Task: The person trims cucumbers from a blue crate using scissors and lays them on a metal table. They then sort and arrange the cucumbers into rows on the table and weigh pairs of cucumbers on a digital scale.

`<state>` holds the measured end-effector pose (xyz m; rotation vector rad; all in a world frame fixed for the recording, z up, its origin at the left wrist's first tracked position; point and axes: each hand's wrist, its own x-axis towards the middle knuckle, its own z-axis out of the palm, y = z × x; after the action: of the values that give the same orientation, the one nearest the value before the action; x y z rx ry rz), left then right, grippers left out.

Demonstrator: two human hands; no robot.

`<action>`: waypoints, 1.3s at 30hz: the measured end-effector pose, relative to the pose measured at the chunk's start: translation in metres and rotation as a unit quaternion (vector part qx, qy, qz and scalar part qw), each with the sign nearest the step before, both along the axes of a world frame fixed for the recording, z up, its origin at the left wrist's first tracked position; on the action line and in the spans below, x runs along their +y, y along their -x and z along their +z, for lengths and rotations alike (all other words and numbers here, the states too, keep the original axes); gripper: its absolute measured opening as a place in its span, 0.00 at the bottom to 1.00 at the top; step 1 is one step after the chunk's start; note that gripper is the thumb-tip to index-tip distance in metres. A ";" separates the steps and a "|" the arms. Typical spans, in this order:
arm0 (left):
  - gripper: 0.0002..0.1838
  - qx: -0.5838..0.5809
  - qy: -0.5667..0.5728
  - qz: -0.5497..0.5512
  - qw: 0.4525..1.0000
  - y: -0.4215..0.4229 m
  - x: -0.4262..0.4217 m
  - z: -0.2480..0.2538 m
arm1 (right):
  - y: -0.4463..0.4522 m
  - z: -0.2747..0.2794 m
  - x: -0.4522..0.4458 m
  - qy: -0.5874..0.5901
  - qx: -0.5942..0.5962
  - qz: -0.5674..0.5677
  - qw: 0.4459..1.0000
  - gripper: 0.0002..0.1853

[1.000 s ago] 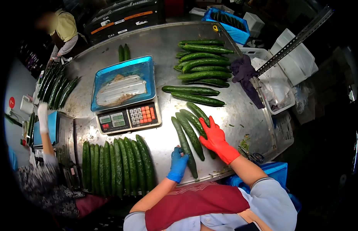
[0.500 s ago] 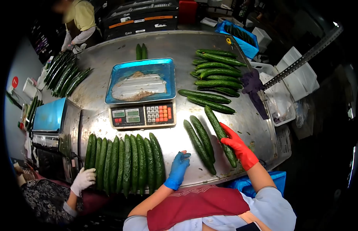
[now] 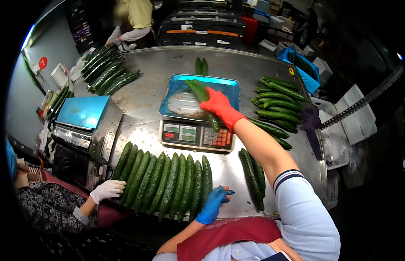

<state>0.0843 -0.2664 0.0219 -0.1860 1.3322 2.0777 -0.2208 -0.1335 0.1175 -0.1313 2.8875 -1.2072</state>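
My right hand (image 3: 217, 105), in a red glove, grips a cucumber (image 3: 197, 90) over the blue scale tray (image 3: 233, 92); the cucumber's lower end hangs over the keypad of the scale (image 3: 196, 135). My left hand (image 3: 214, 203), in a blue glove, is near the table's front edge with fingers partly curled. Whether it holds anything small I cannot make out. Just left of it lies a row of several cucumbers (image 3: 169, 182). Two cucumbers (image 3: 251, 180) lie side by side to its right.
A co-worker's white-gloved hand (image 3: 108, 190) touches the row's left end. More cucumbers (image 3: 278, 102) lie at the right beside a dark cloth (image 3: 312, 126). Wrapped cucumbers (image 3: 104, 69) are at the back left, near another person (image 3: 139, 21). A machine (image 3: 82, 126) stands left.
My right hand has lifted one cucumber from the front right and carried it left to the scale. The co-worker's white glove has come to the row. The view has turned.
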 end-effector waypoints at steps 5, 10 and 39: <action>0.19 -0.002 -0.011 0.007 1.000 -0.001 -0.018 -0.004 | 0.008 -0.014 -0.015 -0.184 -0.003 -0.018 0.983 0.50; 0.17 0.005 -0.050 -0.027 0.998 0.005 -0.023 0.000 | -0.016 -0.006 0.041 -0.176 0.206 0.006 0.963 0.35; 0.58 0.210 0.754 -0.027 0.622 0.318 0.109 0.107 | -0.306 -0.048 0.162 0.366 -0.102 -0.145 0.914 0.16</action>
<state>-0.2335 -0.1577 0.1288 -0.3342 2.9728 0.3503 0.0848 0.0283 0.0700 0.4116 2.1835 -2.1446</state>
